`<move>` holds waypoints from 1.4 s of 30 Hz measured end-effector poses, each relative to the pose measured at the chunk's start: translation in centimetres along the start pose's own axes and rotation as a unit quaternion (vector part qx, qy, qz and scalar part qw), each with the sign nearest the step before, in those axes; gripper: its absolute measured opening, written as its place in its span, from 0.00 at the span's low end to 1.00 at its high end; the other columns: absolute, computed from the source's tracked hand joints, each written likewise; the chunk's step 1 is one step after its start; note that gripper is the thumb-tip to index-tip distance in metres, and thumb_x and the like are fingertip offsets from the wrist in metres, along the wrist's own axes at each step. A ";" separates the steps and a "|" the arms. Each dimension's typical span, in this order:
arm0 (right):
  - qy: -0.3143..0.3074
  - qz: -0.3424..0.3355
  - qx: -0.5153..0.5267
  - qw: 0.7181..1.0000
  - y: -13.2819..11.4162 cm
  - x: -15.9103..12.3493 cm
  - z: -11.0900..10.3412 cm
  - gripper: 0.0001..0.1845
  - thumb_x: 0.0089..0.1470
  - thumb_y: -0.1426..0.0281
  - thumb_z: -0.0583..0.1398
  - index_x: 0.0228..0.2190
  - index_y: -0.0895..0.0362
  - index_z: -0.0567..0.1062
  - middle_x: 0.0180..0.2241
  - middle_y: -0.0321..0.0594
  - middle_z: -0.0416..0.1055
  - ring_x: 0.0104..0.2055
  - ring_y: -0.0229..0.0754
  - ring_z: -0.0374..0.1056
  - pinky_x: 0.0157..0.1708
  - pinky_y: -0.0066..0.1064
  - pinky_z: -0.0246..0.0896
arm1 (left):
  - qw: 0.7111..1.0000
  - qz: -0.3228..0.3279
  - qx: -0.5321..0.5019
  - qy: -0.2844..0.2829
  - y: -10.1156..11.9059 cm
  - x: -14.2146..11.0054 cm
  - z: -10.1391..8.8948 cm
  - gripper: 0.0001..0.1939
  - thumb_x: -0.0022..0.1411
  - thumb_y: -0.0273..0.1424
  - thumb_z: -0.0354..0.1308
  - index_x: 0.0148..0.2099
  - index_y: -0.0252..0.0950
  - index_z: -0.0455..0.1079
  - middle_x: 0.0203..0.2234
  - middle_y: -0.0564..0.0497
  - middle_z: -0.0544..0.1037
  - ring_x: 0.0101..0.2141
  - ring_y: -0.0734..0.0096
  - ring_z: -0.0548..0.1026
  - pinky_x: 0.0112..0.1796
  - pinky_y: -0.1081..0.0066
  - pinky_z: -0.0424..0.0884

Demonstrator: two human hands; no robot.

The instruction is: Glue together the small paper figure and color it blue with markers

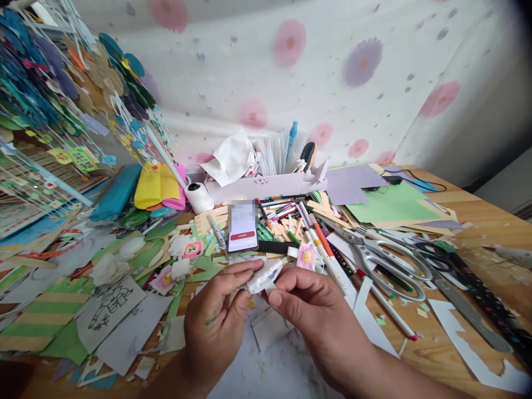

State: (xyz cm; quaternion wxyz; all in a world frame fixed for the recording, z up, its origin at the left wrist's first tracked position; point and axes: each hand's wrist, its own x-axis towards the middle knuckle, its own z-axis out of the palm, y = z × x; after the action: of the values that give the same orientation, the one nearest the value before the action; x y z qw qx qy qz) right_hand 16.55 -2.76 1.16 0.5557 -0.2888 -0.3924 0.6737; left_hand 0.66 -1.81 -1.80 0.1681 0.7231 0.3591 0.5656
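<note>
Between my two hands, above the middle of the desk, is a small white padded piece (pixel 264 277) with a bumpy edge. My left hand (pixel 220 310) grips it from the left, thumb below and fingers behind. My right hand (pixel 310 302) pinches a narrow whitish strip (pixel 269 287) at the right side of the piece. Whether the strip is joined to it I cannot tell. Under the hands lie a white sheet (pixel 257 368) with smudges and a folded pale paper (pixel 270 330). A small pink square with a yellow flower (pixel 306 256) lies just beyond my right hand.
A phone (pixel 243 227) lies ahead, with markers (pixel 322 238) beside it. Large silver scissors (pixel 386 257) rest at the right, near green paper (pixel 388 202). Paper scraps (pixel 45 310) cover the left side. A white box (pixel 261 185) stands at the back; decorations (pixel 54 83) hang upper left.
</note>
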 end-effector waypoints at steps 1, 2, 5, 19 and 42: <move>-0.003 -0.005 -0.004 1.000 0.0 0.0 0.0 0.10 0.47 0.69 0.68 0.20 0.58 0.75 0.23 0.33 0.67 0.27 0.34 0.60 0.30 0.25 0.58 | 1.000 0.000 -0.004 -0.001 0.1 0.0 0.0 0.16 0.62 0.16 0.54 0.47 0.40 0.69 0.46 0.51 0.79 0.47 0.70 0.77 0.48 0.71 0.76; -0.006 -0.011 -0.010 1.000 -0.1 0.0 0.0 0.10 0.47 0.69 0.68 0.20 0.58 0.75 0.22 0.32 0.66 0.26 0.33 0.59 0.29 0.25 0.57 | 1.000 0.001 -0.004 -0.002 0.1 0.1 0.0 0.17 0.62 0.16 0.54 0.47 0.40 0.69 0.46 0.51 0.79 0.48 0.70 0.77 0.48 0.70 0.76; -0.011 -0.032 -0.030 0.999 -0.3 0.1 0.0 0.11 0.47 0.69 0.68 0.18 0.58 0.74 0.21 0.31 0.63 0.24 0.33 0.57 0.27 0.25 0.56 | 1.000 0.008 0.005 -0.008 0.1 0.0 0.0 0.17 0.61 0.16 0.54 0.48 0.39 0.69 0.47 0.50 0.79 0.48 0.69 0.77 0.48 0.68 0.76; -0.029 -0.032 -0.046 0.998 -0.4 0.0 -0.3 0.09 0.45 0.67 0.69 0.20 0.56 0.75 0.24 0.33 0.67 0.29 0.36 0.63 0.33 0.29 0.61 | 1.000 0.005 -0.003 0.001 0.0 -0.1 -0.2 0.18 0.61 0.16 0.54 0.48 0.41 0.70 0.47 0.52 0.79 0.48 0.68 0.77 0.48 0.67 0.76; -0.117 -0.066 -0.097 0.986 -1.3 0.3 -2.7 0.09 0.53 0.66 0.66 0.38 0.47 0.83 0.34 0.37 0.81 0.36 0.35 0.74 0.38 0.22 0.68 | 0.985 -0.146 -0.050 0.070 0.4 1.1 0.0 0.09 0.61 0.23 0.59 0.42 0.39 0.74 0.38 0.53 0.83 0.39 0.74 0.80 0.41 0.80 0.75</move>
State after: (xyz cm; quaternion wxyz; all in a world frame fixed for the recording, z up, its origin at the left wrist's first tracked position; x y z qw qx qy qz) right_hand 19.45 -1.78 0.87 0.5181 -0.2344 -0.5365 0.6235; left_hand 0.89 -1.31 -0.79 0.2595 0.6118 0.4430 0.6018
